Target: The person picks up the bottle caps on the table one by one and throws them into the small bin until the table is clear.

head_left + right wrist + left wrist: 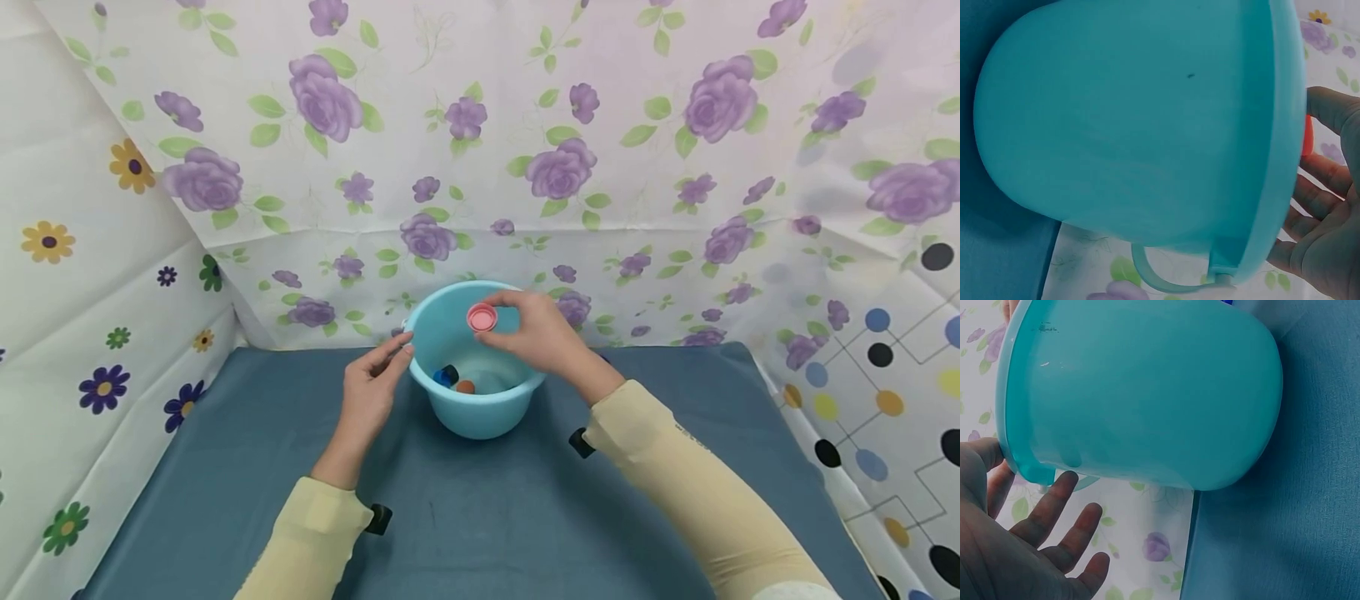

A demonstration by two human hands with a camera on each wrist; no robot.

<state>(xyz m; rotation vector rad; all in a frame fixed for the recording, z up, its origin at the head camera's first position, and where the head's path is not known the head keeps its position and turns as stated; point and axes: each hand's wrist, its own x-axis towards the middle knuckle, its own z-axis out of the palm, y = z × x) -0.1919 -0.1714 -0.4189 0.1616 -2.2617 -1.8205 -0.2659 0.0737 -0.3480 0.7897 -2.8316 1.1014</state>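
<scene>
A light blue bucket (480, 417) stands upright on the blue-covered table. With thumb and index finger my left hand (371, 387) holds its left rim; the other fingers (1079, 531) are spread beside the outer wall in the left wrist view. Over the bucket's opening, my right hand (536, 333) pinches a pink-red bottle cap (482, 317) between thumb and fingers. That cap (1307, 136) is partly hidden behind the rim in the right wrist view. On the bucket's floor lie a blue cap (442, 379), a black cap (451, 372) and an orange cap (465, 387).
A dark blue cloth (480, 517) covers the table. Behind it hangs a white sheet (510, 192) with purple flowers, and patterned sheets close off both sides. The bucket's handle (1166, 284) hangs against its far side.
</scene>
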